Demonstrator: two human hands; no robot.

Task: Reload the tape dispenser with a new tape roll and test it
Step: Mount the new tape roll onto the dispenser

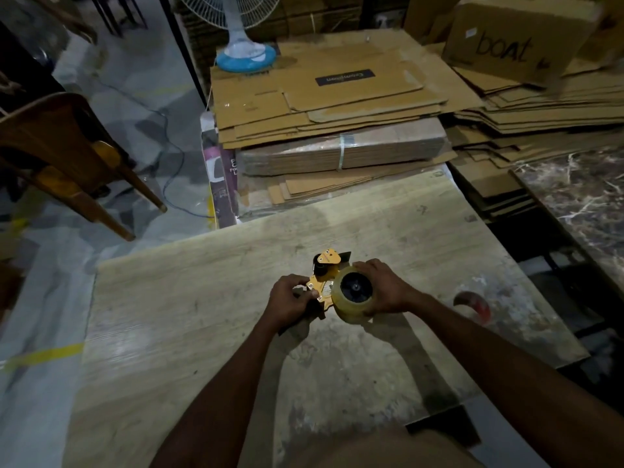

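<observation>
An orange hand-held tape dispenser lies over the middle of the pale wooden table. A clear, yellowish tape roll sits on the dispenser's black hub. My right hand wraps around the far and right side of the roll. My left hand grips the dispenser's dark handle, thumb on the orange side plate. The handle is mostly hidden under my fingers.
Stacks of flattened cardboard lie beyond the table's far edge, with a fan base on them. A cardboard box stands at the back right. A wooden chair is on the left. A reddish curved piece lies at the table's right.
</observation>
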